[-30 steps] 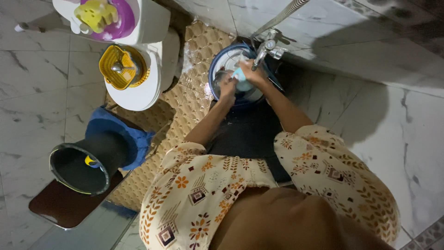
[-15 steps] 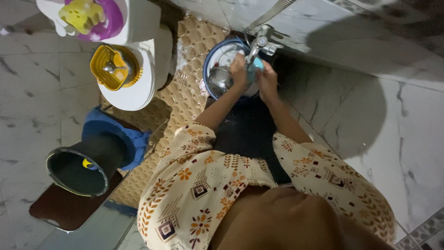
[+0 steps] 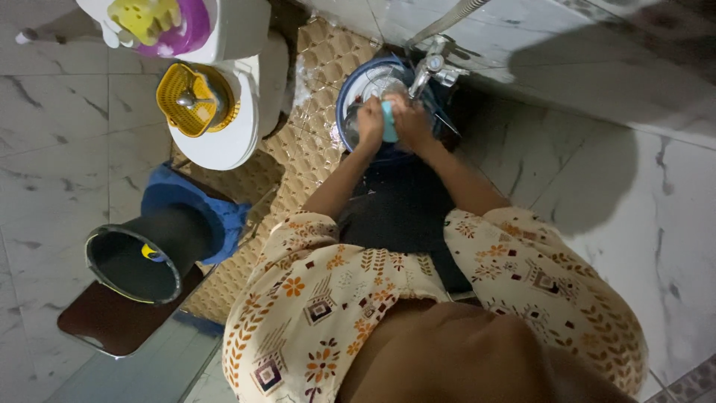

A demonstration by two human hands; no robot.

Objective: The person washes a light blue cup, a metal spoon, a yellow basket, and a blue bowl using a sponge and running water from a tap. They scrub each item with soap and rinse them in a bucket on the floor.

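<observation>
A blue-rimmed basin [image 3: 347, 95] with shiny metal dishes inside sits on the floor under a chrome tap [image 3: 426, 69]. Over it, my left hand [image 3: 368, 122] and my right hand [image 3: 409, 124] are pressed together around a small light-blue item [image 3: 388, 121], which looks like a sponge or cloth. Both hands grip it from either side, just below the tap's spout. What lies under my hands in the basin is hidden.
A white toilet [image 3: 224, 127] holds a yellow strainer [image 3: 186, 99]; a purple-and-yellow item [image 3: 160, 21] rests on its tank. A black bucket [image 3: 138, 257] stands at left by a blue cloth [image 3: 224, 216] and a brown mat [image 3: 104, 325]. A patterned mat [image 3: 294, 160] covers the floor.
My hands have come down a little from the tap and closed together over the basin's middle, with the light-blue item now between them. The view shifted slightly.
</observation>
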